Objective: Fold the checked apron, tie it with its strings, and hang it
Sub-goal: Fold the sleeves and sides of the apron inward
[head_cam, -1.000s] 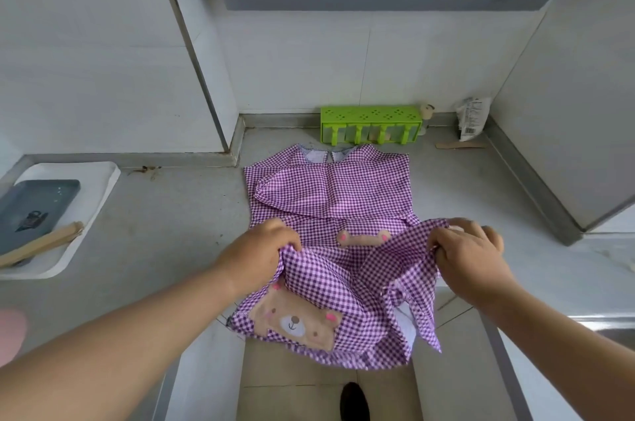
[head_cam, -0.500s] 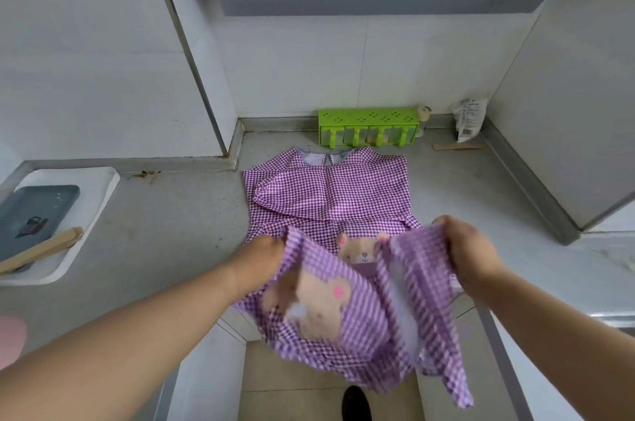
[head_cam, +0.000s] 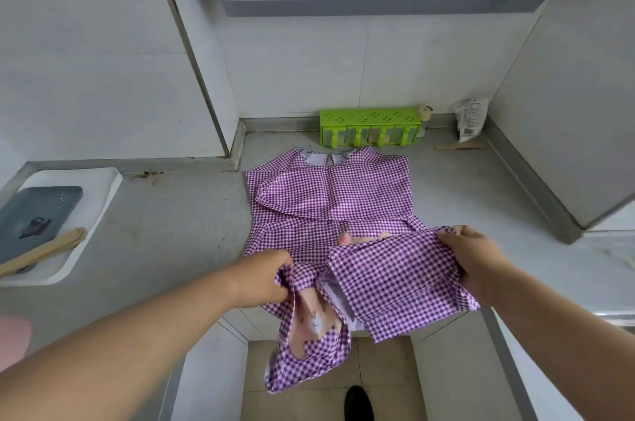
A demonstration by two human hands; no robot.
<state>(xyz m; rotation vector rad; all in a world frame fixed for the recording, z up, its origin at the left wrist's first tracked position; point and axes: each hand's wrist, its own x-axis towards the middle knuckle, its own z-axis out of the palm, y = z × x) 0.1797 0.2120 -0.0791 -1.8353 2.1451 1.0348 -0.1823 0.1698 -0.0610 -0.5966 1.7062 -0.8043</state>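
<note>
My left fingertips (head_cam: 280, 278) are buried in the apron (head_cam: 330, 200). Its bear patch (head_cam: 311, 321) is creased and half hidden. My shoe (head_cam: 357, 403) is cut off below.

One apron (head_cam: 330, 200), purple check, on the worktop (head_cam: 178, 224). Two bear patches on it: one (head_cam: 360, 237) mostly hidden under the fold, one (head_cam: 311, 321) on the hanging hem. Two hands, both mine: left (head_cam: 263, 279) and right (head_cam: 476, 257), each with a grip on the hem. One green rack (head_cam: 370, 126) at the back wall. One small bottle (head_cam: 425, 114) beside it. One white packet (head_cam: 470, 123) in the corner. One wood strip (head_cam: 457, 146) in front of the packet. One white tray (head_cam: 99, 200) at left, holding one grey slab (head_cam: 34, 217) and one bundle of wooden sticks (head_cam: 41, 252), number in it unclear. One dark shoe (head_cam: 359, 401) on the floor.
</note>
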